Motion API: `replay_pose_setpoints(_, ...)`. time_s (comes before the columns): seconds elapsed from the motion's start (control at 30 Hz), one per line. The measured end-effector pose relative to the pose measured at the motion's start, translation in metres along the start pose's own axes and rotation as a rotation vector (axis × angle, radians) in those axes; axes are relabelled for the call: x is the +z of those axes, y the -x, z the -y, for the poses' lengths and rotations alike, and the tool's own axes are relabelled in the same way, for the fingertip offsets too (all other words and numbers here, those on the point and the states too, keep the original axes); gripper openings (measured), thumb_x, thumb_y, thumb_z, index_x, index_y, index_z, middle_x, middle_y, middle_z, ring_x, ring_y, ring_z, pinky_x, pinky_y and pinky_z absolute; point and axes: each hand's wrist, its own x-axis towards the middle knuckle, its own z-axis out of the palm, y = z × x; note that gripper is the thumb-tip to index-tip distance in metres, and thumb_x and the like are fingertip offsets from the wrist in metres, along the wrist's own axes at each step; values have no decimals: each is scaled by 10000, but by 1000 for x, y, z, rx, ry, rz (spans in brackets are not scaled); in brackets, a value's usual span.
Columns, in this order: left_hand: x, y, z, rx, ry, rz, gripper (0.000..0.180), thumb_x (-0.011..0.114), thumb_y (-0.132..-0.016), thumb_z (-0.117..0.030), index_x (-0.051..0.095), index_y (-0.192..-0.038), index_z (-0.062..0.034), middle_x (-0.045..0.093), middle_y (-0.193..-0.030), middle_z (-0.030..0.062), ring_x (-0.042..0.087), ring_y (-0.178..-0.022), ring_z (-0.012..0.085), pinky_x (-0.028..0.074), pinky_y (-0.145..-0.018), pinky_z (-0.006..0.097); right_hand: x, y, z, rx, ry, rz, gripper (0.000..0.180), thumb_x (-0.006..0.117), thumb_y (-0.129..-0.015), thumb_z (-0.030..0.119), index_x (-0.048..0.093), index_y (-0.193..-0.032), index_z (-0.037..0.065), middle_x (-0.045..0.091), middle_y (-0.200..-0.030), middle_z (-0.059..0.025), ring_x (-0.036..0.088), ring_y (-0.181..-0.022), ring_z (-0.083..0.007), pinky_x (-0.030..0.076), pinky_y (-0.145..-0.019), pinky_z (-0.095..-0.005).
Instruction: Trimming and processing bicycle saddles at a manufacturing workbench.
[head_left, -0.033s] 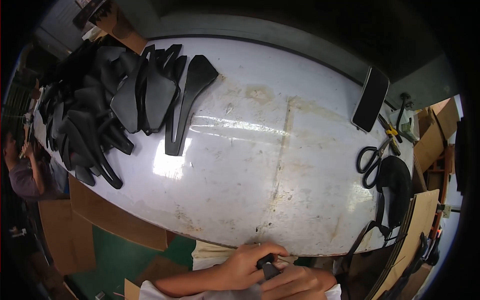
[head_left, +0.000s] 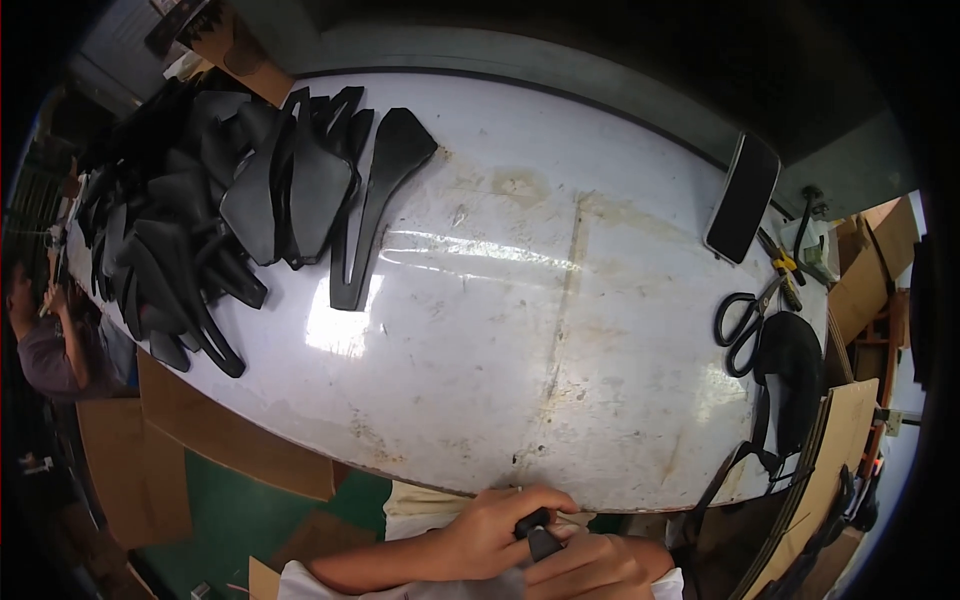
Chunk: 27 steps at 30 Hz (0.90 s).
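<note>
Both my hands are together over my lap at the table's near edge. My left hand [head_left: 490, 530] has its fingers closed round part of a black piece [head_left: 543, 543], flat and dark like the pieces on the table. My right hand [head_left: 595, 570] is curled over the same piece from the right, touching the left fingers. A rounded black end [head_left: 530, 521] pokes out between the left thumb and forefinger; whether it belongs to the piece or to a separate small tool I cannot tell. Most of the held piece is hidden by my fingers.
A pile of black moulded pieces [head_left: 165, 220] covers the white table's [head_left: 480, 330] left side; one long slotted piece [head_left: 385, 190] lies apart. At right are a phone [head_left: 742, 198], scissors [head_left: 740, 335], yellow-handled pliers [head_left: 782, 265] and a black strapped pouch-like item [head_left: 795, 370]. Another person [head_left: 65, 345] works at far left.
</note>
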Motion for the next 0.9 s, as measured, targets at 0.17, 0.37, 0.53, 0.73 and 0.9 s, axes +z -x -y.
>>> replay_pose_setpoints(0.17, 2, -3, -3, 34, -5, 27, 275, 681, -965, -147, 625, -1219, -58, 676, -861, 99, 695, -795, 258, 544, -713, 357, 16, -1, -1, -82, 140, -207, 251, 668, -912, 147, 598, -696, 40, 527, -585, -42, 502, -461, -168, 423, -416, -314)
replay_pose_setpoints(0.37, -3, -4, -6, 18, 12, 64, 309, 675, -922, -82, 630, -1227, -61, 683, -878, 93, 699, -804, 264, 549, -725, 356, -15, -9, 9, 25, -79, -28, 195, 762, -874, 106, 614, -848, -19, 649, -710, -137, 660, -614, -293, 598, -614, -456)
replay_pose_setpoints(0.53, -3, -5, -1, 35, 10, 67, 317, 671, -913, -65, 627, -1227, -54, 687, -883, 95, 700, -800, 269, 551, -722, 360, 13, 0, -8, -187, 97, -280, 296, 676, -933, 176, 596, -682, 40, 548, -588, -41, 514, -450, -162, 449, -434, -318)
replay_pose_setpoints(0.73, 3, -4, -5, 51, -43, 9, 242, 654, -961, -74, 623, -1199, -42, 682, -853, 109, 696, -764, 277, 550, -682, 370, 38, 13, 0, 44, 206, -660, 295, 688, -931, 192, 600, -681, 63, 567, -612, -41, 518, -467, -163, 456, -465, -328)
replay_pose_setpoints(0.9, -2, -3, -9, 39, -19, 57, 258, 649, -967, -68, 611, -1217, -19, 683, -878, 123, 698, -780, 283, 553, -701, 367, 10, 12, 11, -19, 156, -297, 211, 716, -908, 126, 607, -752, 34, 610, -660, -78, 600, -548, -208, 532, -542, -381)
